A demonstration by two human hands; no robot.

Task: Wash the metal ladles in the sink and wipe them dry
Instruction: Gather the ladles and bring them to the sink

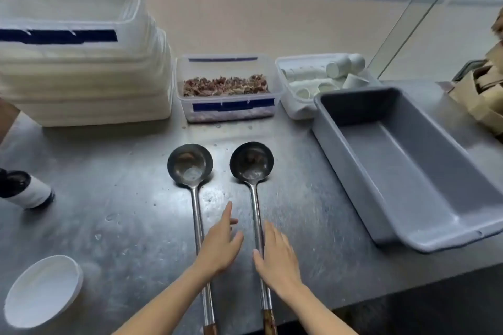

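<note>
Two long metal ladles lie side by side on the steel counter, bowls away from me, brown handle ends toward me. The left ladle (190, 166) and the right ladle (251, 164) both have brownish residue in their bowls. My left hand (220, 246) hovers between the two shafts, fingers spread, its wrist crossing the left ladle's shaft. My right hand (276, 258) rests over the right ladle's shaft with fingers extended, not closed around it. No sink is in view.
An empty grey plastic tub (340, 128) sits at the right. Behind the ladles stand a clear box of chopped food (226, 109), a box of white cups (294, 106) and stacked white containers (87, 95). A white bowl (43, 291) and a dark bottle (25, 189) sit at the left.
</note>
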